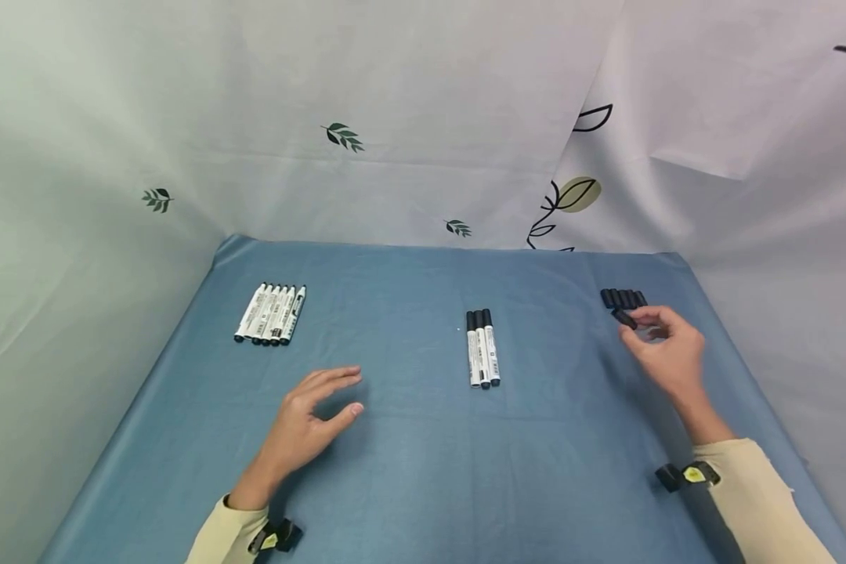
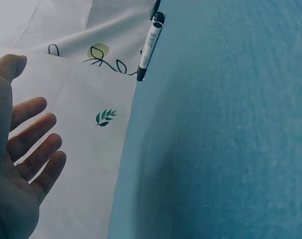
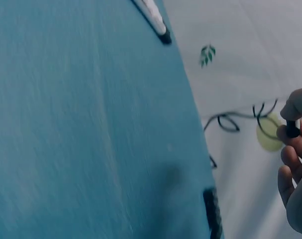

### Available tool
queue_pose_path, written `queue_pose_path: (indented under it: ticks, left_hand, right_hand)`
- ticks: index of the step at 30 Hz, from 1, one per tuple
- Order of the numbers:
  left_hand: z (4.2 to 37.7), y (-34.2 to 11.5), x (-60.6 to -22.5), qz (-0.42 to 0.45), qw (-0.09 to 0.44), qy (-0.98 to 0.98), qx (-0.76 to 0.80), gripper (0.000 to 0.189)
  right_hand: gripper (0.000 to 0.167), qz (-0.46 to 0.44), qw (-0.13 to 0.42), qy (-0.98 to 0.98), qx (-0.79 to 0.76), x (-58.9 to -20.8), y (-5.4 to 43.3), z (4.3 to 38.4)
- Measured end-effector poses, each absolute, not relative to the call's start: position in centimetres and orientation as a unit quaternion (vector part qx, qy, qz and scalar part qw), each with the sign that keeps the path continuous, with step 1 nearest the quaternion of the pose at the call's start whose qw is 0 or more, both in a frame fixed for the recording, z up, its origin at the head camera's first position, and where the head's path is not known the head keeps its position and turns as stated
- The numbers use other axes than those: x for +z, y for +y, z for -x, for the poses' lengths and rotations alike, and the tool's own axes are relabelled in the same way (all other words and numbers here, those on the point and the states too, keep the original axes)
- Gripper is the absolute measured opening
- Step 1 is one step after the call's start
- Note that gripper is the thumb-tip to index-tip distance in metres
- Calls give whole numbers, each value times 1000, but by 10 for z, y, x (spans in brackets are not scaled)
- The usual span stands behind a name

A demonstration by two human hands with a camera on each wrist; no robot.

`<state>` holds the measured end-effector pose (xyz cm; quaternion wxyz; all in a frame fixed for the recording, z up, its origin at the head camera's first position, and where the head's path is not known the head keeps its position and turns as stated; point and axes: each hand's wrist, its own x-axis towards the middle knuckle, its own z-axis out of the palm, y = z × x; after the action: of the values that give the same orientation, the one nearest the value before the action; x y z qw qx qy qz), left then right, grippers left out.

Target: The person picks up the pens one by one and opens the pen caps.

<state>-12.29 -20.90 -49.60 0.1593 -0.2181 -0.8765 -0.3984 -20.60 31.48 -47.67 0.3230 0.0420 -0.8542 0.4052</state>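
Note:
My right hand (image 1: 666, 348) pinches a black marker cap (image 1: 623, 318) between thumb and fingers, close to a row of several black caps (image 1: 622, 298) at the table's back right. In the right wrist view the pinched cap (image 3: 292, 129) shows dark between the fingertips. Over the left middle of the table my left hand (image 1: 303, 423) is held with fingers extended and thumb apart, nothing in it. Three white markers (image 1: 482, 348) with black caps on lie side by side near the centre. Several uncapped white markers (image 1: 270, 315) form a row at the back left.
A blue cloth (image 1: 409, 470) covers the table. White fabric (image 1: 395, 94) with leaf prints hangs behind it and along both sides. Each wrist wears a strapped camera, one at the left sleeve (image 1: 275, 536) and one at the right sleeve (image 1: 687, 475).

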Motion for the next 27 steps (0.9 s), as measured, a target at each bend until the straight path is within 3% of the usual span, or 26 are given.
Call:
queue_pose_path:
  ticks: [7, 27]
  left_hand:
    - [123, -207, -495, 219, 162, -873, -404, 40]
    - [120, -206, -495, 220, 153, -871, -413, 34]
  right_hand:
    - [28, 54, 307, -869, 385, -481, 350, 226]
    - [47, 129, 213, -919, 305, -508, 411, 263]
